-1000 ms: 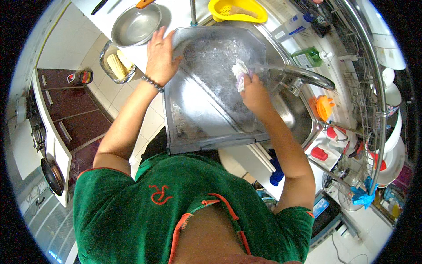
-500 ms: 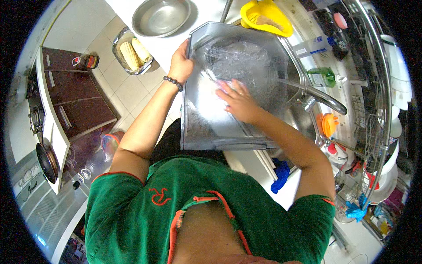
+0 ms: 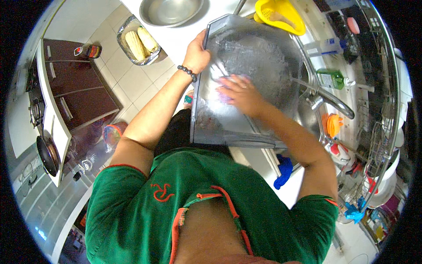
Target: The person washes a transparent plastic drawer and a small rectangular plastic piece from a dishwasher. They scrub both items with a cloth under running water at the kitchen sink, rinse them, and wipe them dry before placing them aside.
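A large, deep grey metal tray (image 3: 263, 83) with raised walls leans over the sink, its inside wet and shiny. My left hand (image 3: 197, 53), a dark bead bracelet at the wrist, grips the tray's left rim. Inside the tray, my right hand (image 3: 241, 93) presses down with a pale pink-purple wiping pad (image 3: 223, 94). Palm and fingers cover most of that pad, so its exact kind is unclear. From the right, the faucet (image 3: 332, 101) reaches over the tray, with a thin stream at its spout.
Around the sink (image 3: 310, 112) stand a yellow strainer (image 3: 281, 17), a green soap bottle (image 3: 330, 79) and a metal dish rack (image 3: 389, 127). A metal bowl (image 3: 171, 11) sits on the white counter. Corn cobs (image 3: 137, 45) lie in a foil-like tray on the floor, left.
The tray and both hands appear shifted rightward in view, along with the surroundings. My right hand has moved slightly along the tray's inner surface. My left hand keeps its hold on the rim.
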{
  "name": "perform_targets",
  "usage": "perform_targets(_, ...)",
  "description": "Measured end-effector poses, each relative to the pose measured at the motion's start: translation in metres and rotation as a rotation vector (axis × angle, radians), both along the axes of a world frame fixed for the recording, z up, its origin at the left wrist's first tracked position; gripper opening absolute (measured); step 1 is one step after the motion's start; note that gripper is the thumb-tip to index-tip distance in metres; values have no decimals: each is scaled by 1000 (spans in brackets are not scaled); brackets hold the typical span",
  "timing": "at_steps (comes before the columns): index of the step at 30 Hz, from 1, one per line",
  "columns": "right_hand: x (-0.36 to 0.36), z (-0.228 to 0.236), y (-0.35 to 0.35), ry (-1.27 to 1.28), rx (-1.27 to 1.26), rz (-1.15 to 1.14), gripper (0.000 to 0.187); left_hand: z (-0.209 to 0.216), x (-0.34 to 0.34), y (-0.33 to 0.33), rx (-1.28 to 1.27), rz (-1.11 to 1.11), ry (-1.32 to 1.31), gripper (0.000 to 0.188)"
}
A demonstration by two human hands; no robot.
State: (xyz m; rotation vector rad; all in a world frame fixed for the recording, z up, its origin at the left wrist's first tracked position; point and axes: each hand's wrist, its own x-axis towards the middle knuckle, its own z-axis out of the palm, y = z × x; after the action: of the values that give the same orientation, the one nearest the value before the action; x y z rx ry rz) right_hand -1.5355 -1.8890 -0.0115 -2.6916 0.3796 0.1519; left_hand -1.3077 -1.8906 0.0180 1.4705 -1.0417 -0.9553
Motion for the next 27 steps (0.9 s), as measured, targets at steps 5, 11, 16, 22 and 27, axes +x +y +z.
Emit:
perform_targets(5, -6, -16, -52, -8, -107, -408, 51, 1, -4, -2, 20, -13, -79, 64)
perform_targets(11, 93, -32, -15, -121, -158, -495, 47, -6, -9, -12, 39, -10, -25, 62)
perform_targets(16, 15, -6, 23, -209, 104, 25, 25, -15, -6, -13, -6, -22, -75, 61)
perform_targets(22, -44, 8, -21, -31, 4, -289, 19, 3, -12, -14, 16, -28, -167, 61)
perform_targets(27, 46, -1, -4, -184, 223, -527, 22, -23, -7, -21, 13, -39, -132, 62)
